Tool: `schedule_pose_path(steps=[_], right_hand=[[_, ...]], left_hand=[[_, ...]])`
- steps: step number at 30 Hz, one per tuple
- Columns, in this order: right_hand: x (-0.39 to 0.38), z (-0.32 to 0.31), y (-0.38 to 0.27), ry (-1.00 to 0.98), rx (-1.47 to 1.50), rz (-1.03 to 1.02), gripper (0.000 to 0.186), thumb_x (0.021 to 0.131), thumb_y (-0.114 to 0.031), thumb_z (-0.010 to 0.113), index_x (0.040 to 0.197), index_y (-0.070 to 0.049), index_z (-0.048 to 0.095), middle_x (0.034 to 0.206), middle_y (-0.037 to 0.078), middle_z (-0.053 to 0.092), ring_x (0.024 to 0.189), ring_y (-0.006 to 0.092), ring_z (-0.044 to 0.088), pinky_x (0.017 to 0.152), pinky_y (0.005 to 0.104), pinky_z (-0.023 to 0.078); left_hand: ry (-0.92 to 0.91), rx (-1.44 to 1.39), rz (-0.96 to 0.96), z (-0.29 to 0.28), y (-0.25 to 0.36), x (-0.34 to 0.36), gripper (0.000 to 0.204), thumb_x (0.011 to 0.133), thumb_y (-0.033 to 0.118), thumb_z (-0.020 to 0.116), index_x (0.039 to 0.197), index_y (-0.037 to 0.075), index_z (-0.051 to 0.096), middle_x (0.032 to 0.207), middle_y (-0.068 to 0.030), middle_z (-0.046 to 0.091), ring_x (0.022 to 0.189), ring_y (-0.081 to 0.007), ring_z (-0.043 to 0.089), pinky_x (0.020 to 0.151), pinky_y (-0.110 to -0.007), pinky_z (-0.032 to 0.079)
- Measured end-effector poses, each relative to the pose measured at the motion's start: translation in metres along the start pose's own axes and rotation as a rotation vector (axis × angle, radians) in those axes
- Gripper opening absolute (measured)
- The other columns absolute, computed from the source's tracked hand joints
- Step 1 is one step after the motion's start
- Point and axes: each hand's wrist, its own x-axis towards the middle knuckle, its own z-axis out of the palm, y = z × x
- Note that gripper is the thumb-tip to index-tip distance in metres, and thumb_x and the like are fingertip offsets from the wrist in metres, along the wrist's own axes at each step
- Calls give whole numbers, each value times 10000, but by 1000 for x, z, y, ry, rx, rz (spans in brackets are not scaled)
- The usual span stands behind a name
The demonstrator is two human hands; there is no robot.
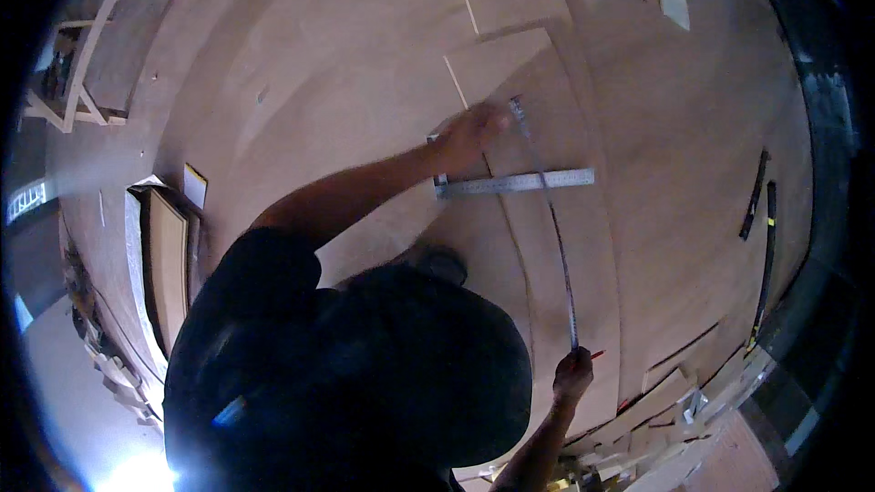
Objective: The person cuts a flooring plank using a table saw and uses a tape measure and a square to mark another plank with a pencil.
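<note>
My left hand (474, 130) is over the brown board (383, 64), its fingers smeared by motion. Close to its fingertips lies the far end of a thin measuring tape (561, 255); I cannot tell if they touch it. The tape runs toward me to my right hand (572, 375), which is closed around its near end. A red pencil or pen (597, 354) sticks out of that same hand. Between the hands, a metal carpenter's square (547, 180) lies flat, with the tape crossing over its long blade.
Cut board pieces (510, 64) lie ahead. A wooden frame (91, 46) stands far left, with a shallow box (164, 264) nearer. Dark strips (768, 246) lie at right, and wood offcuts (647, 410) are heaped at lower right. My dark-clothed body covers the lower middle.
</note>
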Motion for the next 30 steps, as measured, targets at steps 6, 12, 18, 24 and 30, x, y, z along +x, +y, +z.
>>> schedule_pose_path(steps=[6, 12, 18, 24, 30], right_hand=[[52, 4, -29, -44, -310, -99, 158, 938, -169, 508, 884, -42, 585, 734, 153, 592, 647, 293, 576, 579, 379, 466], [85, 10, -62, -95, -346, -17, 152, 925, -171, 520, 949, -59, 619, 787, 206, 643, 712, 363, 633, 631, 433, 491], [102, 19, -79, -77, -402, -127, 131, 916, -148, 529, 963, -61, 616, 774, 199, 647, 710, 353, 640, 629, 415, 495], [104, 16, -68, -117, -416, -192, 105, 892, -127, 560, 957, -73, 622, 788, 186, 652, 712, 347, 639, 625, 415, 494], [105, 18, -97, -121, -394, -29, 109, 895, -127, 549, 955, -76, 625, 816, 182, 668, 745, 356, 652, 648, 437, 507]], left_hand=[[-404, 851, 251, -25, -1, -74, 280, 847, 252, 586, 1066, 79, 609, 1025, -134, 610, 1001, -325, 600, 794, -441, 514], [-773, 1126, -250, -92, 20, -53, 295, 824, 280, 607, 1062, 111, 648, 988, -106, 640, 1016, -311, 618, 776, -454, 529], [-445, 990, -34, -86, 36, -67, 433, 765, 458, 674, 974, 78, 673, 1002, -143, 644, 1016, -338, 612, 802, -459, 519], [-489, 879, -315, -89, 31, -49, 412, 833, 466, 617, 976, 79, 626, 1049, -148, 626, 1047, -322, 589, 851, -453, 482], [-367, 757, -196, -87, 47, -24, 394, 848, 441, 637, 996, 78, 597, 981, -124, 646, 993, -321, 610, 824, -434, 485]])
